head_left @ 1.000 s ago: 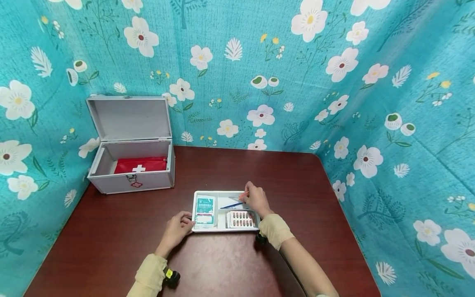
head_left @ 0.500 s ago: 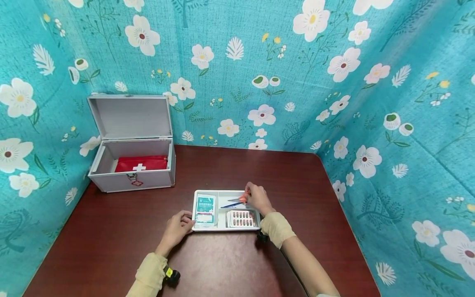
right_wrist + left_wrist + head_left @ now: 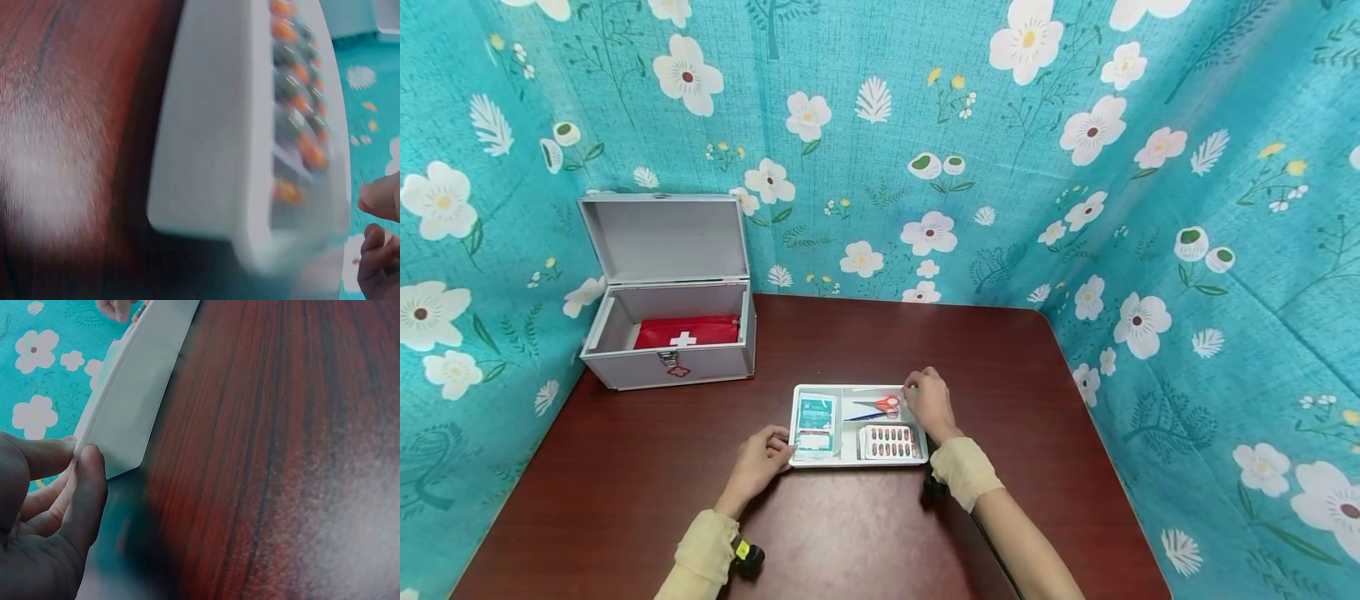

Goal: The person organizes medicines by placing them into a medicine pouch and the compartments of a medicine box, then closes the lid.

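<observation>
A white divided tray (image 3: 847, 446) lies on the table. My left hand (image 3: 763, 458) pinches its left rim near the front corner; thumb and finger meet on the edge in the left wrist view. Orange-handled scissors (image 3: 887, 406) lie in the back right compartment, over a blue slim tool (image 3: 867, 415). My right hand (image 3: 931, 402) is at the tray's back right corner beside the scissors, holding nothing, with thumb and fingers apart in the right wrist view. Capsule blister packs (image 3: 890, 442) fill the front right compartment. Teal-and-white packets (image 3: 815, 425) lie in the left one.
A silver case (image 3: 662, 367) stands open at the back left, its lid leaning up. Inside is a red pouch (image 3: 715, 331) with a white cross. A teal floral curtain (image 3: 865, 208) borders the dark red table (image 3: 850, 533) at the back and sides.
My right hand has let go of the scissors, which now lie in the tray's back right compartment, and has shifted slightly right. The left hand has stayed on the tray's rim.
</observation>
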`<state>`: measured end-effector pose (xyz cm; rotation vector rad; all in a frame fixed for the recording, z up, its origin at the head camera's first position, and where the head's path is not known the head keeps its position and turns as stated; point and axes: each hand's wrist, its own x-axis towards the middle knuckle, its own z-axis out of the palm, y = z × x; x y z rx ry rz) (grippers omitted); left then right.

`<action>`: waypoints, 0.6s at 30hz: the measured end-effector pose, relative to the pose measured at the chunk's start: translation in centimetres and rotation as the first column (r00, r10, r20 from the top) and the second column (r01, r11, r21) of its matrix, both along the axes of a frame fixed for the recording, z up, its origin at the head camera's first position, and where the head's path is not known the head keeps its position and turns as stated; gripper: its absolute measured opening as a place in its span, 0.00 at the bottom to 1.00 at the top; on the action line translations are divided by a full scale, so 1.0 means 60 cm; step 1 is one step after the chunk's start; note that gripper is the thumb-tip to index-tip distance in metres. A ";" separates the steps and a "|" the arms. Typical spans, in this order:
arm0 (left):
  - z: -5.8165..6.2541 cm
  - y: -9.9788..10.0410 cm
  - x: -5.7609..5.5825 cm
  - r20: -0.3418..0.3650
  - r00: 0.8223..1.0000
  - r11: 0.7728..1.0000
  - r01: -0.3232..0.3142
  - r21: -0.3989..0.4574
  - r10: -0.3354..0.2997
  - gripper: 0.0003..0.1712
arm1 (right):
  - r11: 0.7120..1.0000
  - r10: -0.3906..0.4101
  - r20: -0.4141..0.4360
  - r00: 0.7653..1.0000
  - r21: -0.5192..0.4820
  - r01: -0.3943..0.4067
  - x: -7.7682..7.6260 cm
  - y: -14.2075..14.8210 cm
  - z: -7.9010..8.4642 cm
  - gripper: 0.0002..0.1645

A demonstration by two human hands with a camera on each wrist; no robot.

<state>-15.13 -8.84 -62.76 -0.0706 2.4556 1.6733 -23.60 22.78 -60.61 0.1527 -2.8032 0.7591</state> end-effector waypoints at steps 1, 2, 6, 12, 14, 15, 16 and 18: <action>0.001 -0.002 -0.002 0.002 1.000 1.000 -0.002 0.004 0.002 0.15 | 1.000 -0.012 -0.007 1.000 -0.016 0.011 -0.003 0.005 0.000 0.03; 0.002 -0.005 -0.004 -0.001 1.000 1.000 -0.002 0.001 0.002 0.15 | 0.999 -0.022 -0.006 1.000 -0.031 0.022 -0.005 0.010 0.000 0.02; 0.004 -0.015 -0.012 -0.005 1.000 1.000 -0.014 -0.018 0.014 0.15 | 0.995 -0.022 0.095 0.995 -0.091 0.030 -0.009 0.027 0.000 0.04; 0.002 -0.030 -0.022 -0.029 0.999 0.998 -0.046 -0.047 0.045 0.15 | 0.987 0.075 0.292 0.953 -0.155 -0.030 -0.004 0.033 -0.007 0.13; -0.001 -0.032 -0.022 -0.029 0.998 0.997 -0.050 -0.052 0.049 0.15 | 0.981 0.103 0.336 0.936 -0.191 -0.039 -0.001 0.032 -0.011 0.15; -0.003 -0.033 -0.022 -0.026 0.999 0.997 -0.047 -0.058 0.046 0.14 | 0.977 0.111 0.354 0.929 -0.208 -0.038 0.002 0.032 -0.013 0.15; -0.004 -0.034 -0.022 -0.026 0.999 0.997 -0.042 -0.068 0.040 0.14 | 0.974 0.119 0.365 0.923 -0.224 -0.037 0.004 0.033 -0.015 0.15; -0.003 -0.038 -0.021 -0.047 0.999 0.992 -0.030 -0.119 0.025 0.14 | 0.968 0.129 0.381 0.915 -0.247 -0.034 0.013 0.035 -0.018 0.14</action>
